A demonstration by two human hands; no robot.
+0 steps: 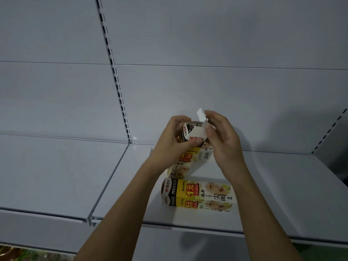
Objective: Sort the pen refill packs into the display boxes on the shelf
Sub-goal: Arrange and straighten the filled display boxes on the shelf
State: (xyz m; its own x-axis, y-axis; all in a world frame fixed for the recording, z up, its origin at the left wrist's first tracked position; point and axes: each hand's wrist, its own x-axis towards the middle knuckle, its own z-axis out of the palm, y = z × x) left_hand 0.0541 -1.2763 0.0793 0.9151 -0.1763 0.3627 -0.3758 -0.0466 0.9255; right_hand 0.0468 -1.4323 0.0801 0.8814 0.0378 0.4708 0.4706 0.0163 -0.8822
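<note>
Your left hand (169, 144) wraps the upright box (190, 136) near its top, fingers curled round it as the grip, steadying it so the lid can be worked. Your right hand (222, 136) pinches the white flap (201, 115) just above, likely folding it back for display. Directly below the grip, a second box (197, 194) lies flat on the shelf (282, 185), waiting; a third sits behind your hands.

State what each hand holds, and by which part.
Left hand grips the raised box round its upper body, near the opened end. Right hand pinches that box's white top flap.
</note>
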